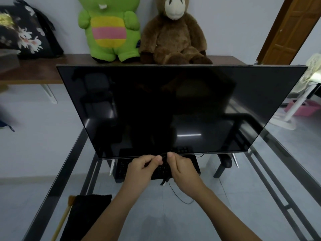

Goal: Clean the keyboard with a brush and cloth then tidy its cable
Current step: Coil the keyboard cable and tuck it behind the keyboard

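Note:
A black keyboard lies on the glass table under the monitor's lower edge, mostly covered by my hands. My left hand and my right hand meet above it, both pinching a bundled black cable. The USB plug hangs below the bundle between my hands. A thin loose stretch of cable curves over the glass toward me. A black cloth lies at the near left, partly over a wooden-handled brush.
A large dark monitor stands just behind my hands on metal feet. The glass table has a black metal frame. A shelf behind holds two plush toys and a dark floral bag. A white fan stands at the right.

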